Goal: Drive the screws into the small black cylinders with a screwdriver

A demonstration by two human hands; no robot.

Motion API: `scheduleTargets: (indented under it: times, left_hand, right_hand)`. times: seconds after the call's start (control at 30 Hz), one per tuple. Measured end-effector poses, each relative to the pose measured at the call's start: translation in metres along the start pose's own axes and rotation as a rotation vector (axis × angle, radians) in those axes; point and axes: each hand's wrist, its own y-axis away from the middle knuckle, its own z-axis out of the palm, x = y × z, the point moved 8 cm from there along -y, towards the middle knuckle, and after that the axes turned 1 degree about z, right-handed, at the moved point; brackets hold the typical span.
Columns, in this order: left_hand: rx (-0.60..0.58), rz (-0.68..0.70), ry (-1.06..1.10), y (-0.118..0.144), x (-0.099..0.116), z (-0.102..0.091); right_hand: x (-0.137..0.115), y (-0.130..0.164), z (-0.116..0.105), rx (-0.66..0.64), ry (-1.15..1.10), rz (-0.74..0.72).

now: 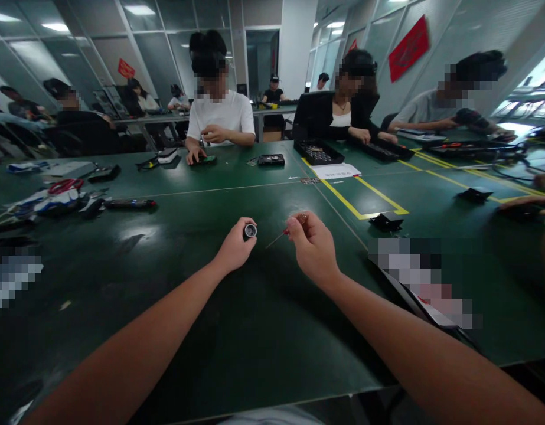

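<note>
Above the green table (237, 354), my left hand (235, 247) is closed round a small dark cylinder (250, 231). The cylinder's round end, with a pale ring and a dark inside, faces me. A little to the right, my right hand (315, 248) pinches a small screwdriver (277, 239) with a reddish handle. Its thin shaft points down and left, towards the cylinder, and its tip is apart from it. My fingers cover most of the handle.
A black pen-like tool (130, 203) and bundled cables (59, 195) lie on the left. Black parts (386, 221) and a folder (400, 289) are on the right. Across the table, co-workers handle parts by black trays (319, 152). Yellow tape (343, 198) marks the tabletop.
</note>
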Motion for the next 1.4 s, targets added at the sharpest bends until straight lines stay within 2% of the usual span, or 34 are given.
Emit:
scheduleTargets:
  times: [0.17,0.43,0.83,0.93,1.13,1.4]
  left_hand:
    - [-0.024,0.018,-0.007,0.000,0.003,0.005]
    - [-0.068,0.097,-0.049,0.001,0.007,0.007]
    - [-0.062,0.105,-0.046,0.001,0.007,0.007]
    - [-0.069,0.097,-0.032,0.002,0.007,0.007]
    - [-0.067,0.094,-0.028,0.001,0.007,0.007]
    - [-0.072,0.091,-0.076,0.001,0.004,0.008]
  right_hand:
    - [0.006,0.000,0.002,0.016,-0.091,0.001]
    - [0.013,-0.001,0.011,-0.058,-0.036,0.044]
    - [0.009,-0.004,0.001,0.020,0.090,0.044]
    - [0.010,-0.003,0.004,-0.026,0.081,0.043]
    - [0.002,0.003,0.018,-0.227,0.015,-0.016]
    - [-0.002,0.000,0.007,-0.119,0.183,0.008]
